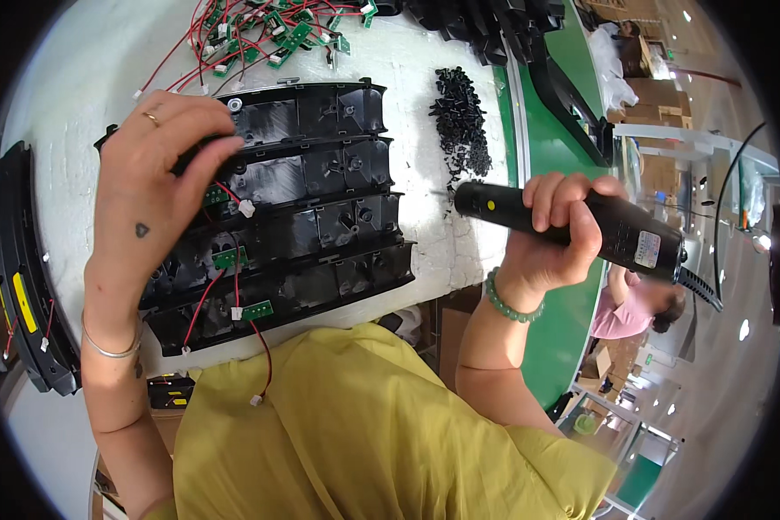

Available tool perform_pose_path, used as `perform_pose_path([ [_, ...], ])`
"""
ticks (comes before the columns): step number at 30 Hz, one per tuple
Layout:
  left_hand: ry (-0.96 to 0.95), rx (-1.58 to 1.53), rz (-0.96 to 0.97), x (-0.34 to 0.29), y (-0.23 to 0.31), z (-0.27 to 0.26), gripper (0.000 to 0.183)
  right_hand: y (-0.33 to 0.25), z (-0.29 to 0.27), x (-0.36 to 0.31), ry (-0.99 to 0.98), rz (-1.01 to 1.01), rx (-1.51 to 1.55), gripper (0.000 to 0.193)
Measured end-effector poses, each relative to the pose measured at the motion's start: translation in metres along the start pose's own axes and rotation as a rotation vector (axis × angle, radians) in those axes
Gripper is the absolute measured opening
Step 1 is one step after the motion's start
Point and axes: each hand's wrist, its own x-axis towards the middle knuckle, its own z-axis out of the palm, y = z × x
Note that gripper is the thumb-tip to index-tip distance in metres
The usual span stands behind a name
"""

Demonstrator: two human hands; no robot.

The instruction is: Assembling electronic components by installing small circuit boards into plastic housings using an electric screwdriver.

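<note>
My right hand [559, 227] is wrapped round a black electric screwdriver [620, 236], held level to the right of the parts. A cord leaves its right end; its left end points toward the housings. My left hand [152, 160] is curled over the left end of the black plastic housings [348, 160], which lie in a row. Its thumb and forefinger are bent toward each other, and what they hold, if anything, is hidden. Small green circuit boards [256, 310] with red and black wires sit in the nearer housings. One white connector [247, 208] shows just beside my left thumb.
A pile of small black screws [459, 121] lies right of the housings. Wired circuit boards [290, 39] are heaped at the back, beside more black plastic parts [494, 26]. Another black housing [39, 286] stands at far left. A person in pink [620, 312] is at the right.
</note>
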Motion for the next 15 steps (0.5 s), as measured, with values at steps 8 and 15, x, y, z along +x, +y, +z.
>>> perform_pose_path([
  [8,-0.113,-0.097,0.073,0.003,0.025,0.003,0.020,0.017,0.020,0.006,-0.061,-0.057,0.051,0.028],
  [15,-0.143,-0.193,0.270,0.027,0.050,0.039,0.021,-0.024,0.028,0.010,-0.337,-0.145,0.269,0.033],
])
